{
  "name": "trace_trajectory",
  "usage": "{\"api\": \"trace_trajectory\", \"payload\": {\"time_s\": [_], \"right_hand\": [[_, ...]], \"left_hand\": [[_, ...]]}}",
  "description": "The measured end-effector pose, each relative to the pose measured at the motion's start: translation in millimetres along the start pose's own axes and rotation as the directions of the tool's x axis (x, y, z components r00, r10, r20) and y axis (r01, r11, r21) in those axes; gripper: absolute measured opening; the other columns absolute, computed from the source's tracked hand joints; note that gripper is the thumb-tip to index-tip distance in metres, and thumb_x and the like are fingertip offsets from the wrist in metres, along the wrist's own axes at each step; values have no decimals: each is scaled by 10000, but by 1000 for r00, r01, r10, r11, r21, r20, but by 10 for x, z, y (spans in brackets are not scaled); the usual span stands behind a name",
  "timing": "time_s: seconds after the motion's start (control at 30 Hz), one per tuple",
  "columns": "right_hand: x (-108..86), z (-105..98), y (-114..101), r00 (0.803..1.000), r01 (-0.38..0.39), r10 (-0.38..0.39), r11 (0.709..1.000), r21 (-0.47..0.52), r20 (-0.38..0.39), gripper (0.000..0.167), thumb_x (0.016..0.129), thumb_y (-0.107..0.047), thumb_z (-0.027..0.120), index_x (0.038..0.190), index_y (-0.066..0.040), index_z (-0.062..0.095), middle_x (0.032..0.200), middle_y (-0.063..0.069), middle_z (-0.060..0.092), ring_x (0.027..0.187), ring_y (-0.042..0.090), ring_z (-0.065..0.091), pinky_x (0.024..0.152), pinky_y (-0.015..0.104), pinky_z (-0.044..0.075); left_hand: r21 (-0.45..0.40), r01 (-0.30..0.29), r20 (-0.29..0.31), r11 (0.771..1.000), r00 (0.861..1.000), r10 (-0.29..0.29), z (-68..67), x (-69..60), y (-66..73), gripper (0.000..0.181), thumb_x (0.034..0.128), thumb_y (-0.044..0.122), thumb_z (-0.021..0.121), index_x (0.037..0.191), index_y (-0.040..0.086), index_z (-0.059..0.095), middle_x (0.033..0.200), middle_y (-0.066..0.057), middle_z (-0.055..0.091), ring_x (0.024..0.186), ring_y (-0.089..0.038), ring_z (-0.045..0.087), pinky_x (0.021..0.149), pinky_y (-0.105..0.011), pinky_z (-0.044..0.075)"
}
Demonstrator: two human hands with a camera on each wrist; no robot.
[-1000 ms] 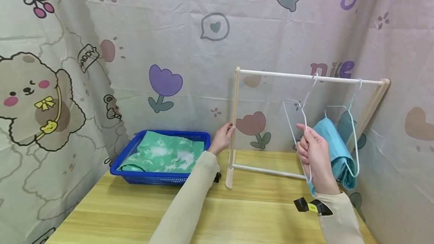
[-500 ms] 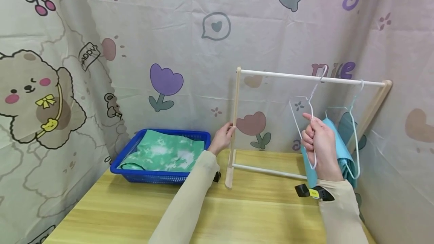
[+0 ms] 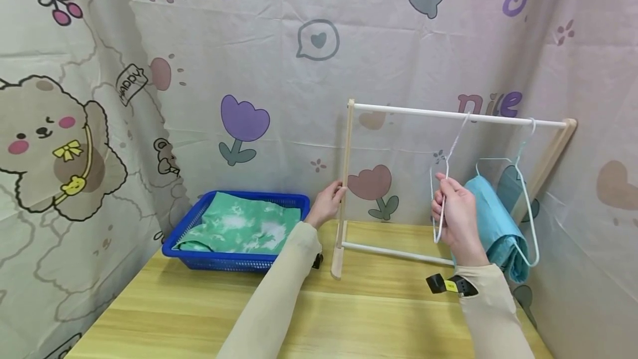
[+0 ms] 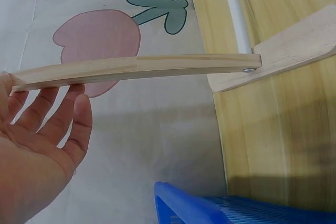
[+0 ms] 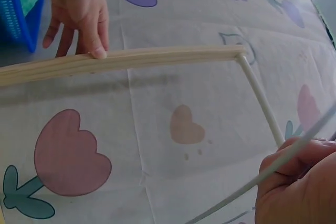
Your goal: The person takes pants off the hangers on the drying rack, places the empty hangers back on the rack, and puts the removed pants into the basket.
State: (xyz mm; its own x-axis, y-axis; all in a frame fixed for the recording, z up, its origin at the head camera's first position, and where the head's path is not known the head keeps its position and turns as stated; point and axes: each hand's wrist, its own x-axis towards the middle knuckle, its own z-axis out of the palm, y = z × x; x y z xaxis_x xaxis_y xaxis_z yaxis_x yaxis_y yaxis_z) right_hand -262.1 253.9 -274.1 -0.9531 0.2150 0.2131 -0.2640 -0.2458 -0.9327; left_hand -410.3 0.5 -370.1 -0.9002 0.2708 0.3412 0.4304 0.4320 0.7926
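We've got our left hand (image 3: 325, 204) pinching the slim pale-wood left post (image 3: 346, 151), probably to steady it, and our right hand (image 3: 458, 212) gripping a white wire hanger (image 3: 447, 167)

Passage lies between post (image 3: 348, 154) and white hanger (image 3: 447, 166); blue cloth (image 3: 493, 215) blocks further right.

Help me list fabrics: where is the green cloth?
In the head view, the green cloth lies inside the blue basket, left of the rack and left hand.
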Motion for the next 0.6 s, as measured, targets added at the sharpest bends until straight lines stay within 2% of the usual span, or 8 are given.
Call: {"api": "trace_trajectory", "payload": {"time_s": [0.23,0.33,0.47,0.6], "right_hand": [[-62,-54,44,999,41,-43,990,-138,-9,407,1035,-394,447,1353,-144,494,721,-70,553,499,52,432,390,173,341],[-88,-88,58,998,57,-62,986,-159,-31,393,1031,-415,444,1319,-159,524,739,-54,580,489,52,423,389,182,314],[-123,-141,79,995,70,-82,981,-179,-60,358,1020,-429,465,1259,-178,557,752,-33,583,484,60,418,401,191,303],[-170,-210,100,993,74,-94,962,-264,-65,373,1025,-432,453,1274,-176,558,767,-44,585,497,71,423,409,198,315]], "left_hand": [[-1,3,-2,1000,1000,-3,19,10,-8,447,1067,389,358,1438,161,462,1356,-137,593,1213,-318,586,1010,-482,490],[-4,8,-4,1000,1000,-8,21,9,-9,441,1067,388,362,1433,164,467,1357,-140,593,1227,-325,577,1016,-493,483],[-14,4,-12,1000,1000,-4,26,10,-9,435,1069,368,368,1422,140,479,1328,-140,610,1183,-321,597,989,-496,499],[-17,13,-26,1000,1000,-13,48,9,-3,422,1068,365,370,1405,142,493,1286,-137,629,1111,-300,617,947,-480,523]]}}
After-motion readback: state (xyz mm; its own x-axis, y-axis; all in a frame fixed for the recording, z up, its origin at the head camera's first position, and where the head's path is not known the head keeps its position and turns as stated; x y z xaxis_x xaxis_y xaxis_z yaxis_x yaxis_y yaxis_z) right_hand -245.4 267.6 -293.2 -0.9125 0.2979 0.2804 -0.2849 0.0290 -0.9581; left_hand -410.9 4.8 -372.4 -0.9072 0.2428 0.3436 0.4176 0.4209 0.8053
